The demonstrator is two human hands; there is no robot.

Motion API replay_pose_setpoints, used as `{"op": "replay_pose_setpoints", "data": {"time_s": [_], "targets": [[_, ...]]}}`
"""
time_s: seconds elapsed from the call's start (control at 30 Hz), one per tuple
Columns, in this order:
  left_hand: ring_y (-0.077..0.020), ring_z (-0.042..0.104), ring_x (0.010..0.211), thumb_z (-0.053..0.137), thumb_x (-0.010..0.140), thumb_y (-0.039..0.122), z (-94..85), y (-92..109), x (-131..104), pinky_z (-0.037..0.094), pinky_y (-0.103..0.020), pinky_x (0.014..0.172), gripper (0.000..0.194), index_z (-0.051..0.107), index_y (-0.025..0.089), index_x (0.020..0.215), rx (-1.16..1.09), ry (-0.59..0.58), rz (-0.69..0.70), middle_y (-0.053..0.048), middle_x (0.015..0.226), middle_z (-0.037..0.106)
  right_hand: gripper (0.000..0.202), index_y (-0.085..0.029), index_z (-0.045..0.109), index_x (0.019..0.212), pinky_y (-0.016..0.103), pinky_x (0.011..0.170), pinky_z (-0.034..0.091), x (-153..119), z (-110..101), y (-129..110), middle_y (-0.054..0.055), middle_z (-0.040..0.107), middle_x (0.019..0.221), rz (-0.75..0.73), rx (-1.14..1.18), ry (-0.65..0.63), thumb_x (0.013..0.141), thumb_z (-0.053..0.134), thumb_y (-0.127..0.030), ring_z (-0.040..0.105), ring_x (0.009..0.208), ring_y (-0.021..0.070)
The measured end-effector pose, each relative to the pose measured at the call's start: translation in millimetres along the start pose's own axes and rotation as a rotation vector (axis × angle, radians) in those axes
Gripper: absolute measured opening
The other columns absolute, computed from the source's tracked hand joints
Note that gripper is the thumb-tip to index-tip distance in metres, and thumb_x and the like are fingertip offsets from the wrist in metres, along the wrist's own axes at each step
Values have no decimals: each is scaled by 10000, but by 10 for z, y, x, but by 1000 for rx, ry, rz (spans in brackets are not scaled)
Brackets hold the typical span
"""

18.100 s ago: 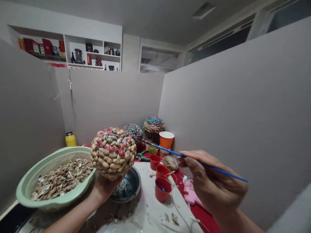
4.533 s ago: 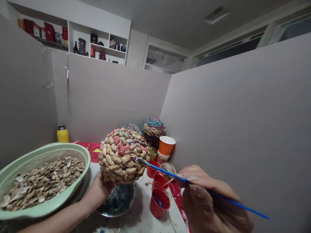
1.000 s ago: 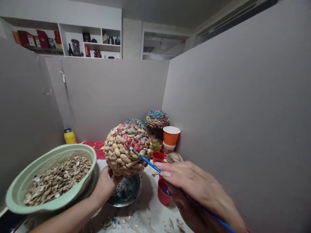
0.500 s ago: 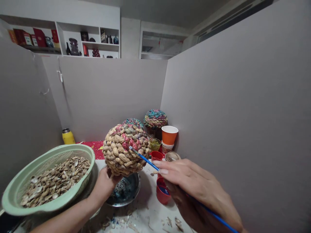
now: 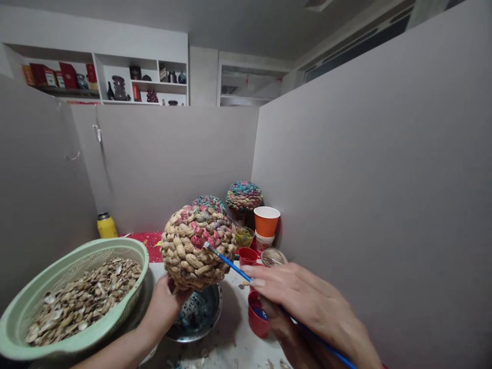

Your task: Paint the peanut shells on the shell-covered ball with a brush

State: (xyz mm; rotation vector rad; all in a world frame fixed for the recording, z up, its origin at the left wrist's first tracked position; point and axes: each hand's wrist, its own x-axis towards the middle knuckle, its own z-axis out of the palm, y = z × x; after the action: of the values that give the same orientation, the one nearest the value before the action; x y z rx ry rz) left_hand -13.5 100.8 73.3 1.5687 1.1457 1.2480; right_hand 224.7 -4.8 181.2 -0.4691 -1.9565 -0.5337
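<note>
My left hand (image 5: pixel 169 300) grips, from underneath, a dome covered in peanut shells (image 5: pixel 188 251); most of the shells are bare tan, with pink, purple and greyish paint on the upper ones. Its underside and my left fingertips are hidden. Between the fingers of my right hand (image 5: pixel 303 292) is a blue-handled paintbrush (image 5: pixel 230 264), its tip at the lower edge of the pink patch. Below that hand stands a red cup with dark blue paint (image 5: pixel 257 313), partly covered by it. A metal bowl (image 5: pixel 215 310) with dark paint stains sits beneath the dome.
To the left is a green basket (image 5: pixel 144 256) of shell pieces. Painted domes (image 5: pixel 244 196) stand at the back, near an orange paper cup (image 5: pixel 266 221) and another red cup (image 5: pixel 248 255). A yellow bottle (image 5: pixel 106 225) is at back left. Grey partitions (image 5: pixel 365 154) enclose the table.
The whole scene sits slightly lower in view as my head has tilted up. Both hands keep their hold, and the brush tip remains at the pink patch.
</note>
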Motion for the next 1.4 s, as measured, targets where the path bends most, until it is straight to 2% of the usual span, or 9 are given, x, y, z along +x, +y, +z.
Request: {"op": "replay_pose_setpoints", "data": {"time_s": [0.27, 0.43, 0.7, 0.83, 1.07, 1.17, 1.23, 1.3, 1.4], "targets": [[-370, 751, 966, 863, 635, 502, -12, 18, 9, 582, -447, 942, 466, 792, 141, 922, 3, 10, 33, -148, 997, 849, 290, -116, 629, 1158, 306, 816, 658, -8, -29, -20, 170, 817, 1071, 5, -24, -59, 892, 571, -15, 805, 959, 210], [-376, 755, 965, 849, 638, 517, -2, 34, 3, 593, -456, 928, 480, 797, 146, 939, 2, 11, 37, -142, 990, 852, 368, -120, 607, 1222, 284, 847, 651, -47, -122, -74, 153, 811, 1103, 32, -14, -77, 884, 562, 20, 788, 1013, 194], [-385, 764, 984, 840, 656, 498, 4, 40, -7, 612, -445, 904, 403, 808, 172, 891, -1, -6, 41, -128, 961, 862, 489, -238, 632, 1338, 320, 749, 692, -54, -164, -55, 81, 834, 1028, 116, -11, 58, 893, 601, -38, 819, 868, 239], [-386, 760, 1041, 826, 689, 503, 6, 32, -17, 599, -453, 950, 418, 814, 180, 955, -14, -15, 58, -130, 1032, 860, 385, -243, 690, 1283, 305, 713, 695, -65, -153, -10, 77, 838, 967, 99, -4, 165, 931, 600, -116, 823, 835, 245], [-393, 765, 1059, 846, 666, 501, 1, 24, -16, 604, -461, 957, 463, 824, 169, 989, -31, -22, 34, -136, 1034, 862, 151, -254, 764, 1066, 408, 778, 689, -122, -182, 19, 53, 830, 885, 266, 106, 286, 955, 675, -204, 807, 792, 257], [-401, 766, 1055, 849, 656, 479, 3, 27, -16, 608, -460, 947, 438, 829, 167, 962, -33, -19, 21, -139, 1020, 864, 183, -231, 747, 1091, 396, 796, 667, -97, -147, 8, 60, 829, 941, 307, 192, 297, 964, 655, -136, 797, 846, 239], [-399, 766, 1059, 834, 672, 468, 6, 35, -20, 607, -458, 951, 417, 829, 164, 957, -36, -22, 16, -138, 1009, 865, 197, -210, 738, 1102, 368, 773, 654, -63, -123, 2, 71, 831, 959, 268, 223, 264, 970, 630, -111, 797, 834, 226], [-398, 767, 1059, 825, 676, 463, 9, 43, -24, 605, -462, 957, 419, 827, 159, 965, -39, -19, 15, -139, 1020, 863, 180, -203, 739, 1087, 354, 737, 647, -34, -112, 1, 79, 832, 938, 234, 218, 235, 978, 618, -125, 797, 793, 221], [-403, 766, 1061, 831, 661, 462, 17, 44, -22, 605, -470, 960, 438, 823, 151, 970, -42, -1, 12, -146, 1044, 859, 163, -223, 747, 1066, 366, 723, 646, -29, -113, 7, 76, 829, 909, 279, 183, 260, 987, 621, -156, 792, 771, 228]]}}
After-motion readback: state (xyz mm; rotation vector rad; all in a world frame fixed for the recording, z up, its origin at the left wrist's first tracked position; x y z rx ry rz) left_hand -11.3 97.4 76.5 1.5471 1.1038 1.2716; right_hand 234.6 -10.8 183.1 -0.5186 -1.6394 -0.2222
